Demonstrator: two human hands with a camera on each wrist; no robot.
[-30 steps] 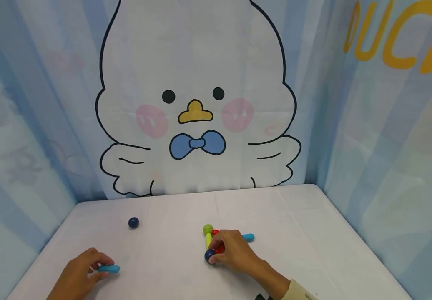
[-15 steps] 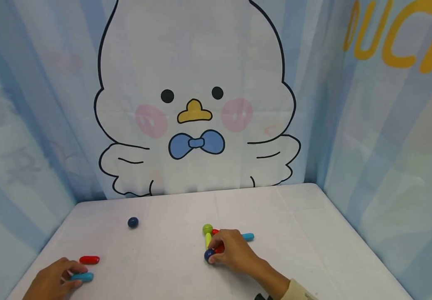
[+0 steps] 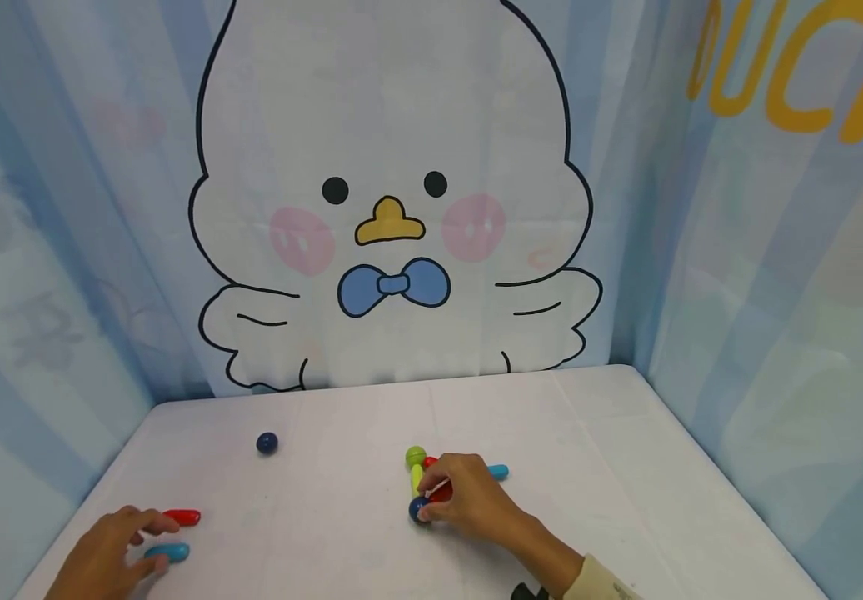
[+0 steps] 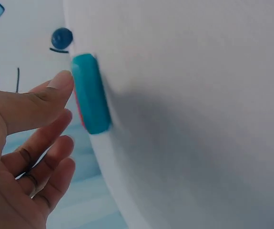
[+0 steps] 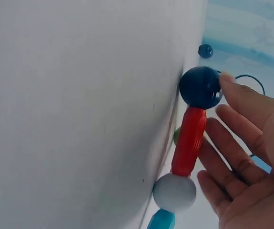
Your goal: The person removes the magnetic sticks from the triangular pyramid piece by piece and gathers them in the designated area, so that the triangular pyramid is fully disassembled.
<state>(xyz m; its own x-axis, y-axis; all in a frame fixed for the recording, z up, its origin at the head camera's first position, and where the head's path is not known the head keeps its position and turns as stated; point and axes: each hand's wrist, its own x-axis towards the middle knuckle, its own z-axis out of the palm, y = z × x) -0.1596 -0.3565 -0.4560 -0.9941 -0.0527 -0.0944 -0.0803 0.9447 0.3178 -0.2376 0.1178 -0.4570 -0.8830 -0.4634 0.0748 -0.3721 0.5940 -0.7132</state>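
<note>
Lying beside left hand | blue rod | (red rod just beyond)

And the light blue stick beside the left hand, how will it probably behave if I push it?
The light blue stick may roll a little, since its body looks rounded. It is probably stiff, as its outline is straight. Tipping over seems unlikely, because it lies on its side.
</note>
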